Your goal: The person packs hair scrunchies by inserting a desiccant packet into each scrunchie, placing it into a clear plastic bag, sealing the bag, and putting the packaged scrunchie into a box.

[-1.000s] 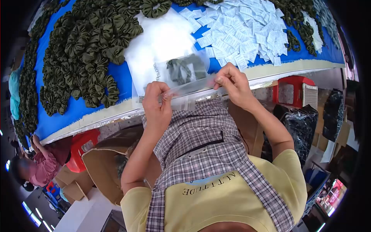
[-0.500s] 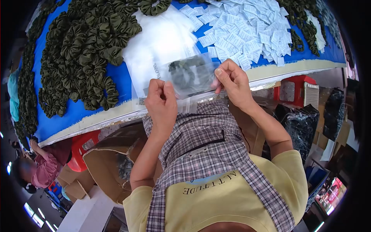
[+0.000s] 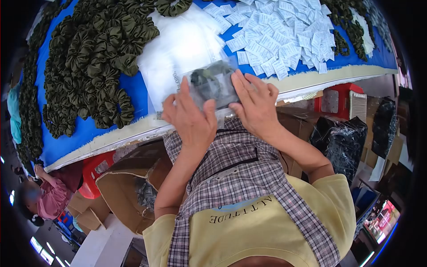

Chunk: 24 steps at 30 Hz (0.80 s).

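A clear plastic bag (image 3: 227,95) with a dark green scrunchie (image 3: 207,78) inside lies near the table's front edge, partly over a stack of white translucent bags (image 3: 180,38). My left hand (image 3: 191,116) is at the bag's left and lower side, fingers spread and thumb out towards the bag. On the right, my right hand (image 3: 256,100) lies with straightened fingers along the bag's right edge, its thumb near the lower corner. Both hands appear to touch the bag without gripping it.
Many dark green scrunchies (image 3: 95,53) are heaped on the blue cloth (image 3: 135,91) to the left. A pile of small printed white packets (image 3: 280,33) lies at the back right. Below the table are an opened cardboard box (image 3: 122,189) and a red stool (image 3: 340,100). Another person (image 3: 55,196) works at far left.
Both hands have gone from pinching the bag's sides to stretched-out fingers. My right hand has moved left over the bag's edge, and the bag now lies lower and flatter.
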Each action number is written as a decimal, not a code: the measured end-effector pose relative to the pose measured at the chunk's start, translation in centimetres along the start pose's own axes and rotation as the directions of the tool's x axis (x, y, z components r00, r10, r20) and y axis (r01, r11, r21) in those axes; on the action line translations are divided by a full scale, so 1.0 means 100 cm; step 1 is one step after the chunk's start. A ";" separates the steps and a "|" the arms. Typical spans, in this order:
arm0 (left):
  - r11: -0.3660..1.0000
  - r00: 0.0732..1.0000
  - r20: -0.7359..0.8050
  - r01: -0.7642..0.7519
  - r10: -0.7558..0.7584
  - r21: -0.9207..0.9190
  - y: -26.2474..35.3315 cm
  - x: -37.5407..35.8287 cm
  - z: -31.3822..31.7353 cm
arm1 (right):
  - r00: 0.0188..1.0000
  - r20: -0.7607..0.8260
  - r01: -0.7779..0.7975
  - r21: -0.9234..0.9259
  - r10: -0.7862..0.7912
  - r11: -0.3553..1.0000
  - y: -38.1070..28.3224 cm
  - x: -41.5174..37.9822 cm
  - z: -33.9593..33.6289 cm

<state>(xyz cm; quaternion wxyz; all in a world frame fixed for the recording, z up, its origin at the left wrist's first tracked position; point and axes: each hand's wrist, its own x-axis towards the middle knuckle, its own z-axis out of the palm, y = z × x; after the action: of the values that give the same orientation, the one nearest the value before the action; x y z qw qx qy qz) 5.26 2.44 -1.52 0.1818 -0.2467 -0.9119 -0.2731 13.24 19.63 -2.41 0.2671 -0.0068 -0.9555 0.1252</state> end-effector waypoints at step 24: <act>0.526 0.688 0.032 0.523 -0.725 0.671 -0.174 -0.085 -0.265 | 0.792 0.083 -0.609 0.177 0.605 0.773 0.081 0.019 -0.040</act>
<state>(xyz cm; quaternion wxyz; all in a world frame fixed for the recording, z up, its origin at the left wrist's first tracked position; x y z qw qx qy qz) 7.84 -28.78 8.18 -0.0048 0.1354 -0.9902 0.0336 13.19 28.59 -0.07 0.2014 -0.2869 -0.8881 0.2973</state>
